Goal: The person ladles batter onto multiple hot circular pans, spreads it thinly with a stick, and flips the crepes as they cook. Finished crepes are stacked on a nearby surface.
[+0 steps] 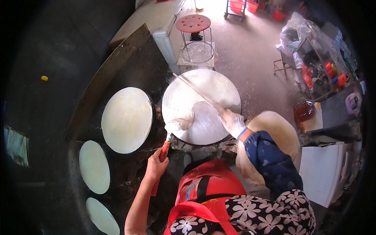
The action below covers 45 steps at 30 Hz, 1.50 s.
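In front of me is a round griddle [211,127], with pale batter [199,84] spread over its far and left parts and its surface showing at the near right. My left hand [156,166] is closed around the red handle of a scraper [164,150]. A thick lump of batter [179,123] covers the scraper's end at the griddle's left edge. In a white glove, my right hand [233,121] grips a long thin wooden stick [196,89] that slants across the griddle toward its far left. Beneath my right forearm lie large thin round pancakes [280,135].
To the left are more round pale-topped griddles [127,119], [94,166], [102,215], behind which a tall metal guard [107,74] curves. A red-topped stool [193,23] stands beyond the griddle. On the right are a white cabinet [321,172] and a cluttered rack [321,78].
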{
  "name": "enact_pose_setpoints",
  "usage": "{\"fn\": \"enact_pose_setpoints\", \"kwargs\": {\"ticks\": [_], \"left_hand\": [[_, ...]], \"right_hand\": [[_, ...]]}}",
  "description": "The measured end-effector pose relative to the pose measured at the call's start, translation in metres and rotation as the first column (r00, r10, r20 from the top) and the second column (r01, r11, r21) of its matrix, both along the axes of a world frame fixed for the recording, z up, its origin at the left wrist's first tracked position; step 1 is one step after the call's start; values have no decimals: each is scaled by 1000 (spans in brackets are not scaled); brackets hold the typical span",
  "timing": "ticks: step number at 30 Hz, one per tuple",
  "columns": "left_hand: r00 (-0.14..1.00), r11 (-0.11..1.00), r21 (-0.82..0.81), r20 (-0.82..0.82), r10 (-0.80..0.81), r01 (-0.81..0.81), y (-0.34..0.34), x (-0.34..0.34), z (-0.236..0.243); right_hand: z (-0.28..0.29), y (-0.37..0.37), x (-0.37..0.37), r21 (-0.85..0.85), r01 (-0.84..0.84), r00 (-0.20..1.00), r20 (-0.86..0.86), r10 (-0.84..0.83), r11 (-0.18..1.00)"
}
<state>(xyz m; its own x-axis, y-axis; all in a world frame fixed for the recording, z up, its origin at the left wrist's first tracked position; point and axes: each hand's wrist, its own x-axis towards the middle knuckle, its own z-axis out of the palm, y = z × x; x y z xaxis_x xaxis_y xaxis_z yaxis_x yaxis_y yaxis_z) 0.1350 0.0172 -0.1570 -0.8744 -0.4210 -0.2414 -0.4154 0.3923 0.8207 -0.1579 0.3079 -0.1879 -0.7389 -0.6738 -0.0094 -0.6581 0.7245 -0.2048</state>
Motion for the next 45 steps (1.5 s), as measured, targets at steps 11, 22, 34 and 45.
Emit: {"fn": "enact_pose_setpoints", "kwargs": {"ticks": [11, 22, 34, 45], "left_hand": [[982, 906, 420, 145, -121, 49, 28, 24, 16], [929, 332, 891, -210, -303, 310, 16, 56, 280], [558, 507, 332, -727, -401, 796, 6, 151, 259], [951, 846, 482, -297, -87, 228, -24, 183, 273]], "right_hand": [[53, 96, 62, 263, -222, 975, 75, 210, 939], [-67, -148, 254, -509, 393, 894, 407, -188, 766], [-24, -103, 316, -302, 591, 806, 246, -538, 748], [-46, -100, 353, -68, 502, 859, 150, -489, 862]]}}
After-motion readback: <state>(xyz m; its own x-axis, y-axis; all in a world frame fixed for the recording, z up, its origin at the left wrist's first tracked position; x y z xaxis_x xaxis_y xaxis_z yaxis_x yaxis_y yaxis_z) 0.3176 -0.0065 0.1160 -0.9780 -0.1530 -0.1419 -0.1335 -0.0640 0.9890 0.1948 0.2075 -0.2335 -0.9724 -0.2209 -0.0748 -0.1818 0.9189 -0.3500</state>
